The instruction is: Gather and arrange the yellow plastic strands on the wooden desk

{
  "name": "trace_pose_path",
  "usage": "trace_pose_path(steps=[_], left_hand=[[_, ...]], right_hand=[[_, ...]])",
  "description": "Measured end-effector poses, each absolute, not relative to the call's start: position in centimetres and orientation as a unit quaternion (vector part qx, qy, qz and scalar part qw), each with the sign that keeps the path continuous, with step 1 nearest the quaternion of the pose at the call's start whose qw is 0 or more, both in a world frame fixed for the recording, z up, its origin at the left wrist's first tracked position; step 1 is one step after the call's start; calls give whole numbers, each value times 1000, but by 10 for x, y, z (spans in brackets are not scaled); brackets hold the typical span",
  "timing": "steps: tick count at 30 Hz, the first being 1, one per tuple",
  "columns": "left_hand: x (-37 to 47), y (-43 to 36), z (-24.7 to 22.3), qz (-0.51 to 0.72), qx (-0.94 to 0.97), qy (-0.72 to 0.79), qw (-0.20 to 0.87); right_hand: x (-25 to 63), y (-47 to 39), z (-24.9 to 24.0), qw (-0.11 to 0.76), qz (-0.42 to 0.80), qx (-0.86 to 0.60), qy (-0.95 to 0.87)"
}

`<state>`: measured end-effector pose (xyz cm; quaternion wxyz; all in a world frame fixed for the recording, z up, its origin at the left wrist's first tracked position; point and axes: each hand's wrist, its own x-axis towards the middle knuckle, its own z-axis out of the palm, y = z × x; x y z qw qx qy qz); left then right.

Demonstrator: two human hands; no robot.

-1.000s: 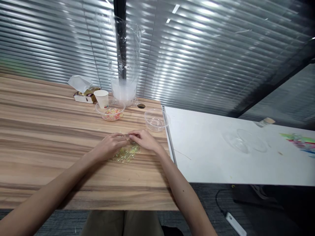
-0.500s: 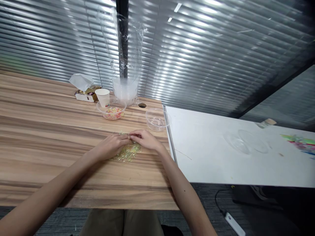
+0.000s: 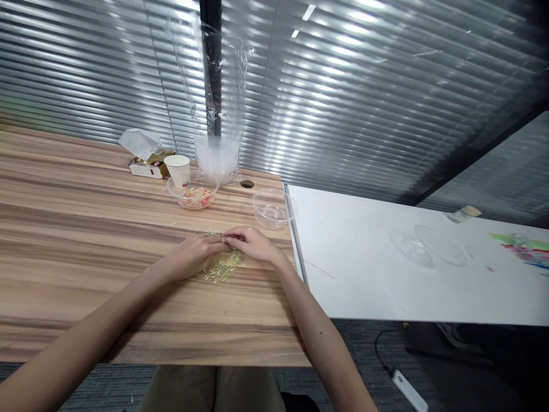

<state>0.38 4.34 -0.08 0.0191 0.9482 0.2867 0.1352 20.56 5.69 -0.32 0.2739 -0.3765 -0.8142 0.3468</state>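
Observation:
A loose pile of shiny yellow-green shreds (image 3: 223, 268) lies on the wooden table (image 3: 128, 229). My left hand (image 3: 196, 253) rests at the pile's left side, fingers together and pointing right. From the right, my right hand (image 3: 249, 241) meets it, thumb and fingertips pinched at the top of the pile. What sits between the fingertips is too small to make out. Behind the hands are a clear bowl (image 3: 274, 214) and another clear bowl (image 3: 195, 200) with red and yellow bits and a white paper cup (image 3: 178, 170) in it.
A tissue box (image 3: 148, 167) and a stack of clear bowls in a plastic bag (image 3: 218, 160) stand at the back. The white table (image 3: 355, 286) on the right holds clear lids (image 3: 414, 249) and colourful strips (image 3: 525, 252). Blinds hang behind.
The view has shifted very slightly. Both hands stay at the pile in nearly the same pose.

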Motion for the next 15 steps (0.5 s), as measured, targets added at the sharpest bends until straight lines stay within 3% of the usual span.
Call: trace_pose_path(steps=[15], left_hand=[[4, 43, 0, 128, 950, 286, 10]], right_hand=[[206, 58, -4, 268, 345, -372, -819]])
